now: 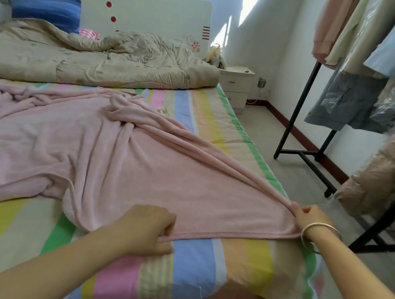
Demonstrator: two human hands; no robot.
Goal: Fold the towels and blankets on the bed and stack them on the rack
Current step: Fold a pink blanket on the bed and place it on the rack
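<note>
Head view: one striped bed (204, 259) carries one beige quilt (90, 65) by the headboard and one pink blanket (129, 166) spread mid-bed. One black rack (295, 115) stands to the right; the print on its grey garment cover (343, 101) is unreadable. One blue pillow (45, 10). Left hand (149, 229) fingers pinch the blanket's near hem; right hand (311, 217) fingers clamp its corner.

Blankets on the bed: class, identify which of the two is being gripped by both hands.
The pink blanket, spread across the striped sheet; the left hand and right hand pinch its near edge. The beige quilt lies untouched by the headboard.
</note>
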